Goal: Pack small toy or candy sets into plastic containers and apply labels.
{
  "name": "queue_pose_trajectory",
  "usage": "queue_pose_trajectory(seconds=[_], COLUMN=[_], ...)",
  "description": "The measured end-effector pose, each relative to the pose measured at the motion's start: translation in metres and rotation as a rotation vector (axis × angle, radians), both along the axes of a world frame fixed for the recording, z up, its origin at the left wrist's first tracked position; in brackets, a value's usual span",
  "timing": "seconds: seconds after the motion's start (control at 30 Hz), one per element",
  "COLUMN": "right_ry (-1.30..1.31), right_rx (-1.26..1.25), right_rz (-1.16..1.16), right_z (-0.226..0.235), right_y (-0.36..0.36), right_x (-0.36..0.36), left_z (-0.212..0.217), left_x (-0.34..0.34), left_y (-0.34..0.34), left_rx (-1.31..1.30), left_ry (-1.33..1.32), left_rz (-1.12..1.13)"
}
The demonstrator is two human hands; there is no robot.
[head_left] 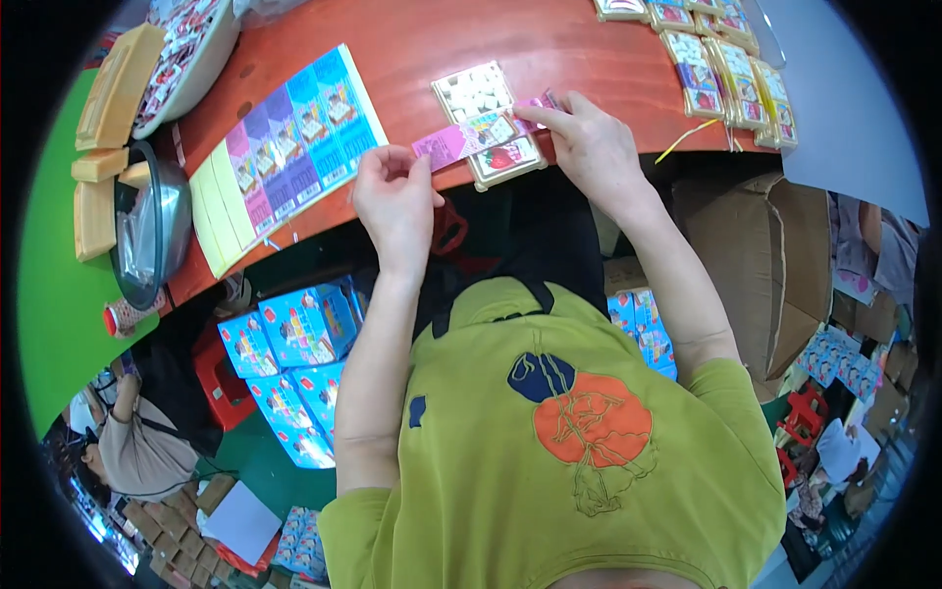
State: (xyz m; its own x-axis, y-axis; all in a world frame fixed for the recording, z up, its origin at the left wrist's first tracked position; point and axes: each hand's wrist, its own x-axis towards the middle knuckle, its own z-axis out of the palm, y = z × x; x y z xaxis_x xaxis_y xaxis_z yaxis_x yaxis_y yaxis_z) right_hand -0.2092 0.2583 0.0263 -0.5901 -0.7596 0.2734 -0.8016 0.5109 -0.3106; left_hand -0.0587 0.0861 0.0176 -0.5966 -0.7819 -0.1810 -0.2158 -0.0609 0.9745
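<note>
A pink and purple sticker strip (444, 146) with a printed picture lies slantwise across a small gold-rimmed box (469, 90) at the table's front edge. White pieces show in the box's far part, and its near part bears a strawberry picture. My left hand (397, 201) is closed, thumb and fingertips at the strip's left end. My right hand (597, 147) grips the strip's right end, its index finger stretched along it over the box; its thumb is partly hidden. To the left lies a sheet of similar stickers (285, 147) with a bare yellow backing part.
Finished-looking gold boxes (728, 74) stand in rows at the far right of the red table (392, 39). At the left are a white tub (201, 69) of small packets, a dark-rimmed bowl (177, 221) and yellow trays (123, 88). Blue cartons (304, 329) and an open cardboard box (741, 255) sit below.
</note>
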Motion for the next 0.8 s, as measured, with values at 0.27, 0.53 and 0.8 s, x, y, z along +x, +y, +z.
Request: queue_pose_trajectory(seconds=[0.27,0.53,0.8], right_ry=[-0.032,-0.048,-0.054], right_rx=[-0.089,-0.081,-0.014], right_rz=[-0.056,-0.089,-0.097], right_z=[0.001,-0.001,0.0], right_y=[0.012,0.014,0.013], right_x=[0.037,0.046,0.045], left_z=[-0.017,-0.052,-0.055], left_x=[0.044,0.031,0.004], left_y=[0.052,0.068,0.084], left_rx=[0.267,0.379,0.604], left_ry=[0.128,0.101,0.222], left_rz=[0.137,0.087,0.039])
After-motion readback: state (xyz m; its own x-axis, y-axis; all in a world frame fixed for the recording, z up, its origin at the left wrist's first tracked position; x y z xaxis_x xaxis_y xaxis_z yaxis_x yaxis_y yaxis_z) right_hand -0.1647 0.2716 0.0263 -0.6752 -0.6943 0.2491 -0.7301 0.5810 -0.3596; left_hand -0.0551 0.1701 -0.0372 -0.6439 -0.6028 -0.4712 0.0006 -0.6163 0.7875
